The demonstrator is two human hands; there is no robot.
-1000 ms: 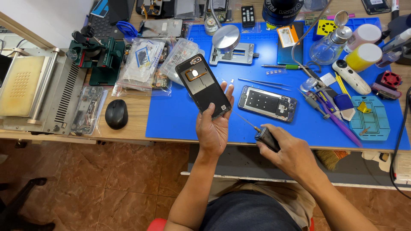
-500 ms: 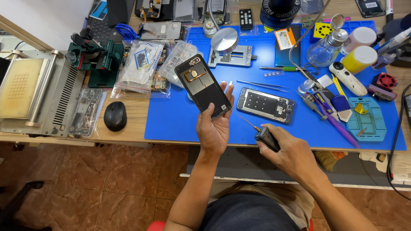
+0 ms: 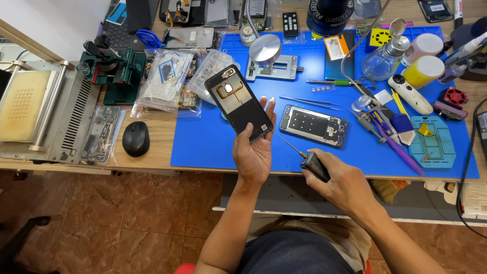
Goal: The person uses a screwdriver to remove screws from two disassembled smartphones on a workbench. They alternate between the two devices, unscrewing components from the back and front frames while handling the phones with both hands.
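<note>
I am watching the left hand [image 3: 253,155] holding up a black phone back cover [image 3: 237,102] above the front edge of the blue work mat [image 3: 213,147]. The cover is lying tilted across the upturned palm, its lower end resting in the hand and its upper end, with the camera cutout, pointing up and to the left, away from the body. The fingers are curling round the right edge of the cover while the thumb is pressing on its lower left edge, so the hand is clasping the part rather than lying spread. The left forearm is rising nearly straight up from the lap toward the mat. To the right and slightly lower, the right hand [image 3: 339,182] is wrapping its fingers tightly around the dark handle of a small screwdriver [image 3: 303,157]; its thin shaft is pointing up and left, with the tip coming near the lower right corner of the cover, though I cannot tell whether it is touching. The right wrist is hovering by the front edge of the table, with the forearm angling in from the lower right. Just beyond both hands, an opened phone body [image 3: 313,125] is lying flat on the mat, apart from the cover. A black computer mouse [image 3: 136,138] is sitting on the wooden tabletop to the left.
</note>
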